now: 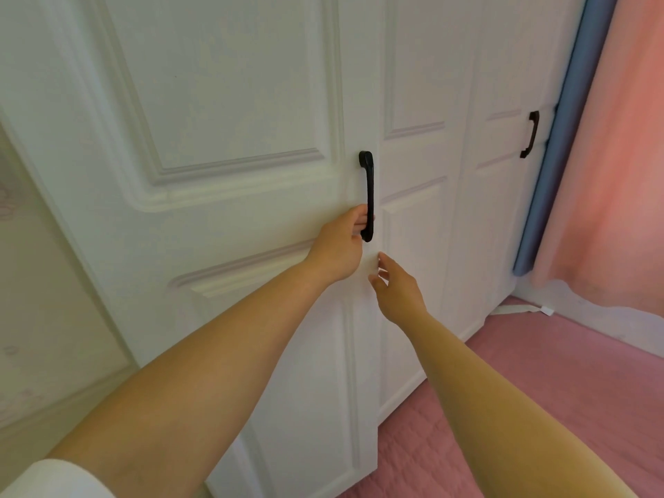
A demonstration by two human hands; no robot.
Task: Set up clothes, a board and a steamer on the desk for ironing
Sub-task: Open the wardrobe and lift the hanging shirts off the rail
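Note:
A white panelled wardrobe door (pixel 222 102) fills the left and middle of the head view. A black vertical handle (pixel 368 185) sits on its right edge. My left hand (pixel 339 246) is curled around the lower end of that handle. My right hand (pixel 393 285) hovers just below and to the right, fingers spread, by the door's edge and holding nothing. The door's right edge stands slightly proud of the neighbouring door (pixel 416 195). No clothes, board or steamer are in view.
A further white wardrobe door with a dark handle (pixel 529 134) stands at the right. Beyond it hang a blue curtain (pixel 560 167) and a pink curtain (pixel 618 174). Pink quilted floor covering (pixel 560 375) lies at the lower right. A pale wall (pixel 39 289) is at the left.

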